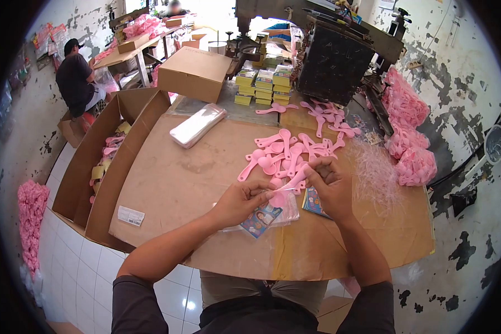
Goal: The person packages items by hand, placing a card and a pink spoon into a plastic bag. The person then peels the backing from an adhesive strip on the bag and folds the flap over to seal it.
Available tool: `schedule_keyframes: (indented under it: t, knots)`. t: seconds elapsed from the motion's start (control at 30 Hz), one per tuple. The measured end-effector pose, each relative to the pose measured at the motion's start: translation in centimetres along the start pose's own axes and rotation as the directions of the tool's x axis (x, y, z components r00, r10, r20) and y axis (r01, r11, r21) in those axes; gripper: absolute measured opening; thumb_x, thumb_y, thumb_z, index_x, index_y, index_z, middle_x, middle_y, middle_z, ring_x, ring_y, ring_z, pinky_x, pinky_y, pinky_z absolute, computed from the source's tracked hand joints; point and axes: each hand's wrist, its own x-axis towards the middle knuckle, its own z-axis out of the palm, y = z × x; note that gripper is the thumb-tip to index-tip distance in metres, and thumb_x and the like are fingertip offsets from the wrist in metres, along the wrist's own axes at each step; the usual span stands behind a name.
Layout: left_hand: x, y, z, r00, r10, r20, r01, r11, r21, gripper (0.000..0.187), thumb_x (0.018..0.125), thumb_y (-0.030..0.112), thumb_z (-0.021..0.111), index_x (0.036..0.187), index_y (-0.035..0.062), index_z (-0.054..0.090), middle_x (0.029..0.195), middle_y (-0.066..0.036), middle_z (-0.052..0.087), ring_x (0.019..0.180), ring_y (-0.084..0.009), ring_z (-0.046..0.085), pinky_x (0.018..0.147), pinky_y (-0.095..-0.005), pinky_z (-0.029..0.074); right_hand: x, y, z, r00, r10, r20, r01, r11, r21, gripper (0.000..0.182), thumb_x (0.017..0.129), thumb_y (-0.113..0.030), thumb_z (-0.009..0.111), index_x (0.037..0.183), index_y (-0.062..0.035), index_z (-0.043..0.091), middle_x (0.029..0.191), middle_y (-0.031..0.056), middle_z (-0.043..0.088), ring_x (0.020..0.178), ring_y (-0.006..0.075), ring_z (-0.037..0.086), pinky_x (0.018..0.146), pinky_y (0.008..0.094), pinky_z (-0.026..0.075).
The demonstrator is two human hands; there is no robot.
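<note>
Between my two hands a pink plastic spoon [296, 179] is held at a slant over the cardboard-covered table. My right hand [329, 186] pinches its upper end. My left hand [244, 203] has its fingers closed at the lower end, beside the opening of a clear plastic bag [286, 210]. A printed card [261, 219] lies just below my left fingers, partly under clear plastic. More printed cards [314, 201] lie under my right hand. Right beyond my hands is a heap of pink spoons [284, 146].
A stack of clear bags [198, 126] lies at the table's left. Behind stand a closed carton [188, 72], card stacks [263, 86] and a black machine [333, 61]. An open box [129, 125] is left; pink bundles [411, 133] are right. A person [75, 80] sits far left.
</note>
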Motion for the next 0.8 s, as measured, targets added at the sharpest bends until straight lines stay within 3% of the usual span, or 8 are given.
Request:
schedule_keyframes:
  t: [0.07,0.17,0.27,0.47,0.57,0.67,0.77,0.8]
  knots:
    - [0.0,0.4,-0.1,1.000,-0.002,-0.007,0.002,1.000,-0.003,0.032,0.106,0.017,0.062,0.133,-0.0005,0.063,0.101,-0.002,0.074,0.088,-0.0035,0.064,0.074,-0.0213,0.052,-0.1,0.2,0.1,1.000,-0.019,-0.014,0.019,0.999,0.031,0.012,0.098,-0.002,0.068,0.109,0.0014,0.063,0.101,0.0086,0.073,0.088,0.0110,0.070,0.071,0.0238,0.056]
    - [0.0,0.7,0.1,0.999,0.033,-0.032,-0.035,0.997,-0.068,0.033,0.106,0.017,0.061,0.133,-0.0016,0.063,0.102,-0.003,0.075,0.093,-0.0049,0.066,0.077,-0.0216,0.054,0.4,-0.4,-0.8,0.993,-0.035,-0.111,0.027,0.997,-0.073,0.011,0.099,-0.002,0.068,0.108,0.0006,0.063,0.099,0.0075,0.073,0.086,0.0097,0.069,0.072,0.0236,0.056]
    - [-0.2,1.6,-0.4,0.995,-0.093,0.026,0.092,0.995,0.043,0.034,0.105,0.015,0.062,0.134,-0.0044,0.061,0.109,-0.006,0.075,0.102,-0.0093,0.069,0.087,-0.0243,0.056,0.2,0.5,-1.1,0.999,0.027,-0.038,-0.028,0.999,-0.033,0.011,0.099,-0.002,0.068,0.108,0.0003,0.063,0.098,0.0065,0.072,0.084,0.0085,0.068,0.074,0.0233,0.056]
    - [-0.2,0.1,0.2,0.994,0.051,0.101,-0.037,0.989,-0.144,0.034,0.103,0.011,0.066,0.132,-0.0052,0.061,0.118,-0.011,0.072,0.109,-0.0136,0.070,0.096,-0.0276,0.056,-0.5,0.9,0.8,0.993,-0.042,-0.107,0.042,0.999,-0.001,0.011,0.099,-0.002,0.068,0.109,0.0007,0.064,0.099,0.0062,0.071,0.087,0.0096,0.068,0.077,0.0237,0.056]
    - [-0.1,0.0,0.2,0.998,0.001,0.059,0.006,0.993,-0.114,0.034,0.102,0.012,0.067,0.131,-0.0046,0.062,0.117,-0.010,0.073,0.110,-0.0130,0.069,0.096,-0.0274,0.056,-1.3,2.2,1.3,0.999,0.001,-0.044,0.001,0.999,0.050,0.014,0.101,-0.005,0.065,0.114,0.0023,0.064,0.105,0.0083,0.071,0.095,0.0124,0.068,0.083,0.0263,0.055]
    - [0.0,0.4,-0.3,0.999,-0.003,0.044,0.011,0.985,-0.171,0.033,0.102,0.012,0.067,0.131,-0.0030,0.063,0.117,-0.008,0.073,0.109,-0.0112,0.069,0.093,-0.0260,0.056,-0.9,0.5,0.6,0.941,-0.139,0.307,0.227,0.935,-0.271,0.019,0.104,-0.008,0.060,0.120,0.0006,0.065,0.112,0.0095,0.069,0.106,0.0163,0.067,0.091,0.0308,0.053]
    - [-0.1,1.2,-0.8,0.998,-0.038,0.042,0.044,0.987,-0.158,0.031,0.103,0.014,0.066,0.131,-0.0006,0.064,0.116,-0.006,0.073,0.103,-0.0080,0.068,0.089,-0.0236,0.055,-1.0,-0.1,0.6,0.944,0.064,0.325,-0.074,0.997,0.018,0.024,0.102,-0.007,0.058,0.125,-0.0022,0.064,0.115,0.0086,0.067,0.115,0.0195,0.064,0.097,0.0350,0.050]
    - [0.0,1.3,-1.0,0.998,-0.051,0.023,0.054,0.983,-0.177,0.030,0.104,0.014,0.064,0.131,-0.0002,0.064,0.114,-0.005,0.073,0.100,-0.0075,0.068,0.087,-0.0235,0.055,-0.6,0.3,0.1,0.939,0.035,0.343,-0.001,0.995,-0.101,0.027,0.101,-0.006,0.058,0.127,-0.0031,0.063,0.117,0.0086,0.067,0.117,0.0202,0.063,0.097,0.0356,0.049]
